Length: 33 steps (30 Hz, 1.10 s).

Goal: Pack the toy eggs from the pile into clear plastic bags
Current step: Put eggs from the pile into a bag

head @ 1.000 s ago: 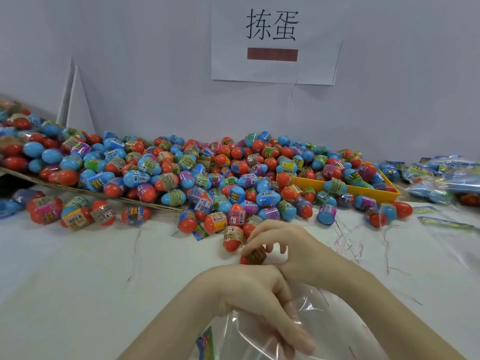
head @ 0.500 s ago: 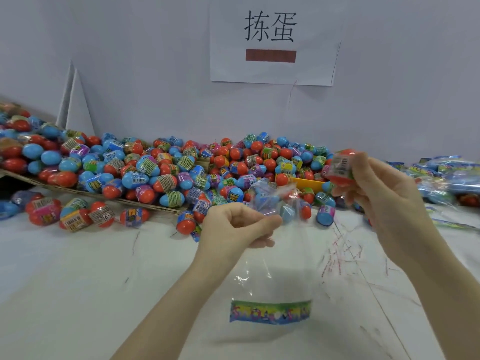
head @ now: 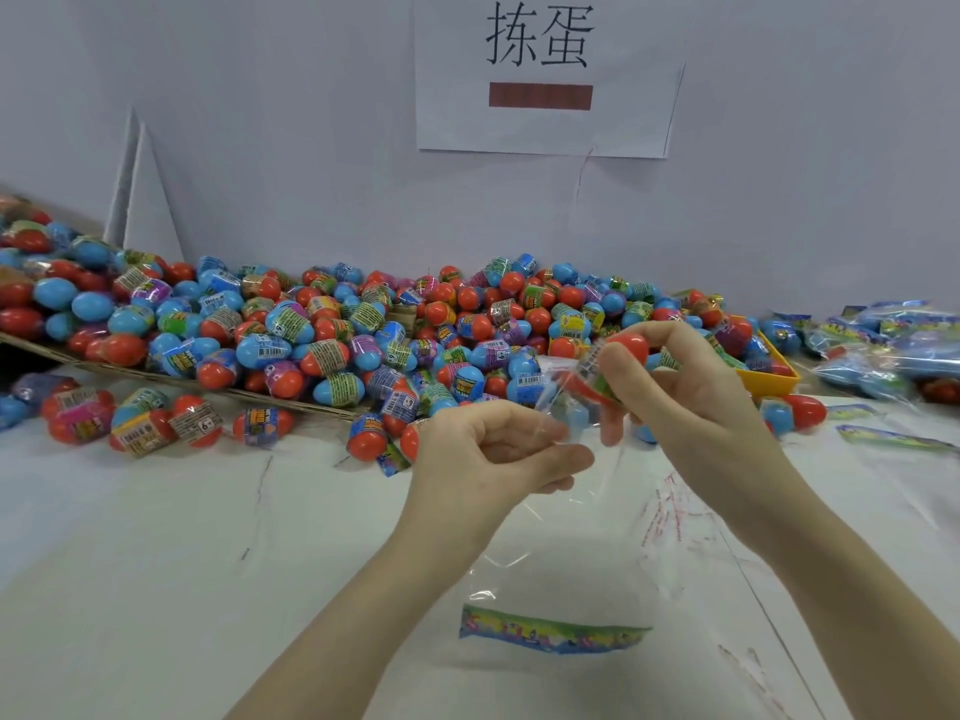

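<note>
Two hands work in the lower centre of the frame over one clear plastic bag (head: 561, 579), which hangs with a coloured printed strip across its bottom. The left hand (head: 488, 454) pinches the bag's upper edge between thumb and curled fingers. The right hand (head: 691, 397), just to the right and slightly higher, grasps toy eggs (head: 618, 366): one red-topped egg sits plainly at the fingertips and a second seems to lie below it, though blur keeps the count uncertain. The held eggs are right at the bag's mouth, just beside the left hand's pinch.

The pile of toy eggs (head: 322, 335), red and blue with printed bands, far too many to count, stretches across the middle of the frame from the left edge, partly on a flat cardboard sheet (head: 156, 379). One yellow tray (head: 769, 379) stands at the middle right, with filled bags (head: 883, 350) heaped at the right edge.

The white table (head: 156, 563) carries red pen marks and scuffs. Behind it is a pale wall with one paper sign (head: 540, 75) at the upper centre, printed with two black characters and a red bar.
</note>
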Motion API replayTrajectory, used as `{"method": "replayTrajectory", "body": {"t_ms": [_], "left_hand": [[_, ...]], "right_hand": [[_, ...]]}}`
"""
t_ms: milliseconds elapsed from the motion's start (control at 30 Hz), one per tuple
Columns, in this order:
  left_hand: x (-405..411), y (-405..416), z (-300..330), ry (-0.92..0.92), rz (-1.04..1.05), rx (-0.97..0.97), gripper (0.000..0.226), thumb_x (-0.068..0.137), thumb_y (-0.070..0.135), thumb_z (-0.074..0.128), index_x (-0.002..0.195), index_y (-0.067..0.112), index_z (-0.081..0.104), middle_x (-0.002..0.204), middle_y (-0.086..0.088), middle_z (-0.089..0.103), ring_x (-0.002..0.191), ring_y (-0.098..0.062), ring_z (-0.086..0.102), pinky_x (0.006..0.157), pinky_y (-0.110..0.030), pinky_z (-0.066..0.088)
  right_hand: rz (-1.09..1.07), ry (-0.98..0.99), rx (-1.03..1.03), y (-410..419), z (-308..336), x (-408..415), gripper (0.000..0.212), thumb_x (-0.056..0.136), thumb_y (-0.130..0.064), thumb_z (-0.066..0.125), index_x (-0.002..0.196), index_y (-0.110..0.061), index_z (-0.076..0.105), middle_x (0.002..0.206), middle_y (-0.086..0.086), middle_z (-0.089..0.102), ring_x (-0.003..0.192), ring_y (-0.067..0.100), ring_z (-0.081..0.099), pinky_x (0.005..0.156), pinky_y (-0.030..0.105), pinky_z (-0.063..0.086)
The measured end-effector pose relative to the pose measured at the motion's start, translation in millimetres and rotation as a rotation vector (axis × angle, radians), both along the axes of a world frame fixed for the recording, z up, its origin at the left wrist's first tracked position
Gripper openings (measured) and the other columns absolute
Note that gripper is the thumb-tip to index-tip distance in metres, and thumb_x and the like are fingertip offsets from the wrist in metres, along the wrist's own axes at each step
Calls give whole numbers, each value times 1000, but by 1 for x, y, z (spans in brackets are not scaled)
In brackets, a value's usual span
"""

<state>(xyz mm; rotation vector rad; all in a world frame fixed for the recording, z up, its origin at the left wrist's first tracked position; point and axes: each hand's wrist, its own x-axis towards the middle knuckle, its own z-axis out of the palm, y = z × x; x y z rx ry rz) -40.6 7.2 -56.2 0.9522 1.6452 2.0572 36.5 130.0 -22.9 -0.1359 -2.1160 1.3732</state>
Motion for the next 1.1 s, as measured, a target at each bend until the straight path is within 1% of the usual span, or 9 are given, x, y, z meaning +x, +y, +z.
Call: {"method": "replayTrajectory", "body": {"t_ms": [133, 367, 467, 600, 733, 800, 867, 967, 1100], "left_hand": [[2, 1, 0, 21, -15, -21, 28, 44, 27, 76, 70, 17, 71, 63, -2, 72, 56, -14, 69, 54, -17, 52], [6, 2, 1, 37, -25, -9, 22, 45, 39, 73, 65, 29, 74, 69, 0, 73, 62, -13, 70, 59, -19, 54], [6, 1, 0, 73, 10, -26, 14, 54, 28, 75, 68, 30, 72, 67, 3, 73, 63, -12, 70, 60, -19, 55], [5, 1, -2, 157, 53, -64, 22, 65, 11, 78, 77, 28, 72, 72, 8, 73, 68, -8, 69, 68, -21, 56], [7, 1, -1, 190, 58, -39, 19, 61, 37, 72, 78, 28, 72, 68, 9, 71, 66, -6, 67, 67, -26, 57], [7, 1, 0, 174, 35, -17, 17, 60, 38, 70, 74, 29, 72, 66, 9, 71, 65, -6, 67, 65, -21, 55], [7, 1, 1, 141, -4, -13, 13, 61, 32, 72, 74, 28, 73, 68, 7, 72, 68, -7, 69, 65, -18, 54], [5, 0, 1, 47, -77, -22, 19, 58, 27, 73, 77, 24, 73, 71, 0, 73, 69, -15, 70, 63, -19, 54], [3, -2, 4, 13, -158, -46, 20, 57, 25, 73, 76, 19, 74, 69, -1, 72, 65, -15, 70, 60, -18, 53]], "right_hand": [[16, -51, 39, 0, 2, 2, 45, 60, -59, 50, 88, -25, 56, 59, -6, 65, 53, 4, 59, 61, 17, 50], [8, -63, 162, 0, 3, 3, 20, 56, -55, 59, 76, -51, 62, 61, -20, 64, 68, -7, 58, 61, -4, 38], [-43, -79, 192, 2, 2, 3, 14, 50, -61, 60, 64, -61, 62, 81, -25, 60, 82, -8, 51, 66, 1, 40], [-45, -75, 288, -2, 1, 3, 21, 53, -59, 57, 72, -52, 59, 79, -36, 60, 79, -12, 54, 63, 1, 40], [-128, -5, 344, -7, -3, 0, 27, 58, -63, 50, 82, -52, 53, 75, -32, 61, 75, -8, 57, 64, 3, 42], [-139, 25, 410, -9, -4, 0, 24, 59, -63, 46, 81, -53, 50, 61, -30, 59, 76, -14, 55, 63, -1, 40], [-171, 11, 448, -10, -5, 0, 28, 56, -67, 44, 78, -51, 48, 61, -30, 53, 77, -15, 53, 65, -2, 39], [-172, -37, 354, -7, -2, 1, 32, 51, -66, 46, 74, -44, 51, 60, -22, 59, 77, -5, 56, 67, 6, 45], [26, -144, 161, 4, 11, 11, 34, 60, -56, 50, 83, -33, 60, 81, -17, 68, 77, 0, 62, 64, 16, 51]]}}
